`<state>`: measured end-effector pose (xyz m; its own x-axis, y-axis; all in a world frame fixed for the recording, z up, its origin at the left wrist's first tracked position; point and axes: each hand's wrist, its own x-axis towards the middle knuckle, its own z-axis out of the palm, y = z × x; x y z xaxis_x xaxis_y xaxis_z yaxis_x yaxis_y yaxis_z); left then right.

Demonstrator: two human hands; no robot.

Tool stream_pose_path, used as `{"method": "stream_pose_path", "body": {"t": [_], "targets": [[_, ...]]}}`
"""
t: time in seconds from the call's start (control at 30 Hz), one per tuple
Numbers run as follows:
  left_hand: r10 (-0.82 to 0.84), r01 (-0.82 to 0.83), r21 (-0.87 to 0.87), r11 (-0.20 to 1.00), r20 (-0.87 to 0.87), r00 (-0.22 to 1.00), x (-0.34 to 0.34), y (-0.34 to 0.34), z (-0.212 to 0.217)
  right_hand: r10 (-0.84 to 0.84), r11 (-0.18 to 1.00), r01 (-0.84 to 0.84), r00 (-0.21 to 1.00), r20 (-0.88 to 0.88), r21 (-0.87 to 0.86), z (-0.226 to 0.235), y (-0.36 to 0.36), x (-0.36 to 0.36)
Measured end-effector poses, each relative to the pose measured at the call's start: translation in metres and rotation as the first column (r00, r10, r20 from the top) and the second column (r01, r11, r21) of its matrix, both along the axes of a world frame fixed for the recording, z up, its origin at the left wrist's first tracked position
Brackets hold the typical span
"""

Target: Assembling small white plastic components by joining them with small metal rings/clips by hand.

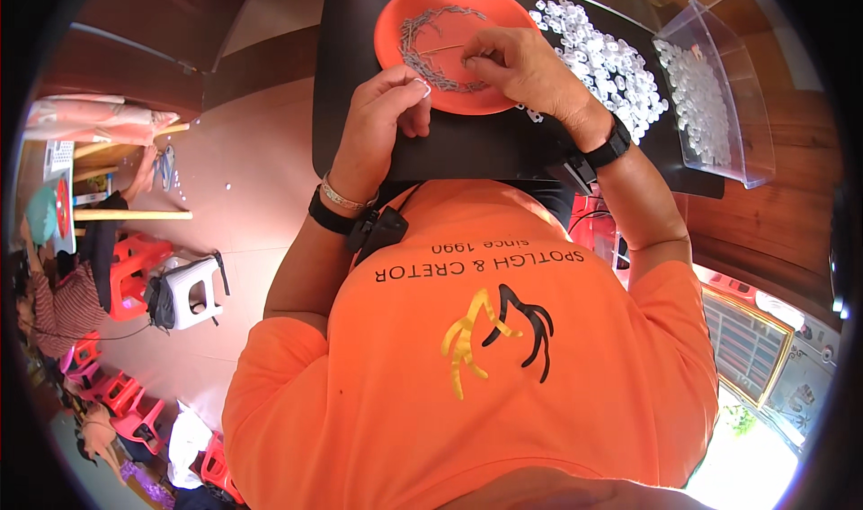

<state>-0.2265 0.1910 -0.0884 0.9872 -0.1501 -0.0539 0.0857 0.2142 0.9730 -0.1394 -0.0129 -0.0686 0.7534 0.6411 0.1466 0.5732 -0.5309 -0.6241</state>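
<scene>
a small white plastic piece (422, 85) sits pinched above the orange plate (395, 20) holding thin metal pins (431, 38).

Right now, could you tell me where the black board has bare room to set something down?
The black board is bare along its near edge, below the orange plate and between both wrists, and down its left side. The right side is crowded with white pieces and the clear bin.

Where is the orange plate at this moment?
In the head view the orange plate lies on the black table, top centre, under the right hand, with loose white pieces to its right.
</scene>
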Motion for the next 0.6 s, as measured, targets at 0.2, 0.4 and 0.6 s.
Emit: {"method": "stream_pose_path", "body": {"t": [0.2, 0.4, 0.6], "targets": [[0.004, -0.062, 0.319, 0.946, 0.179, 0.984, 0.002, -0.010, 0.001, -0.132, 0.986, 0.148, 0.976, -0.176, 0.082, -0.001, -0.001, -0.003], [-0.059, -0.003, 0.394, 0.919, 0.145, 0.988, -0.006, -0.012, 0.007, -0.178, 0.975, 0.195, 0.973, -0.148, 0.106, 0.001, 0.002, -0.008], [-0.071, 0.065, 0.246, 0.967, 0.016, 0.997, -0.016, -0.010, 0.018, -0.088, 0.948, 0.195, 0.920, -0.381, 0.251, 0.002, -0.002, -0.014]]}}
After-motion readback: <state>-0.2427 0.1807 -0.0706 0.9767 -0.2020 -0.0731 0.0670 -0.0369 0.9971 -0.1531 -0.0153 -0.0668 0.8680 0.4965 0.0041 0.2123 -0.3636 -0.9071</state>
